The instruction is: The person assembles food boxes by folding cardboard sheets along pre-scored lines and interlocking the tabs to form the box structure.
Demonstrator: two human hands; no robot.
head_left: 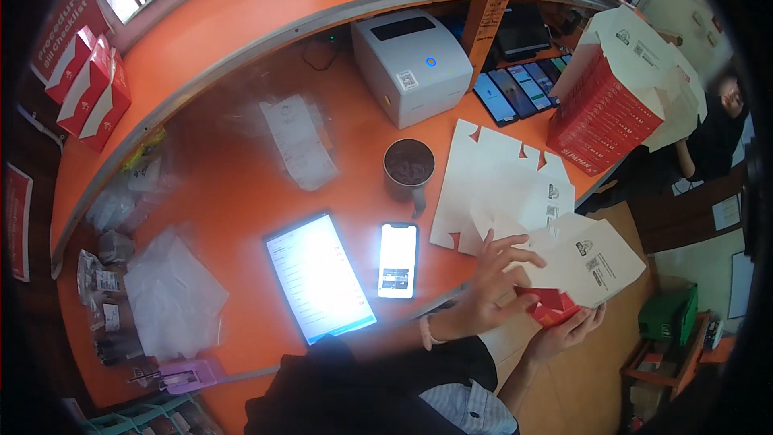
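A partly folded cardboard box [600, 262], white on its printed face and red on the folded corner, is held just off the desk's front edge. My right hand [568, 334] grips its red corner from below. My left hand [503, 278], with a band at the wrist, curls over the same corner, fingertips against the red flap. Behind it a flat white box blank [483, 173] with notched edges lies on the orange desk [233, 217]. A phone [398, 260] with a lit screen and a bright tablet [320, 278] lie left of my hands.
A dark-filled mug [408, 169] stands near the blank. Further back are a white label printer [412, 64], several phones [515, 89] and a tall stack of red boxes [608, 113]. Plastic bags [177, 298] and a purple tool [192, 374] lie at left. Another person [717, 141] is at far right.
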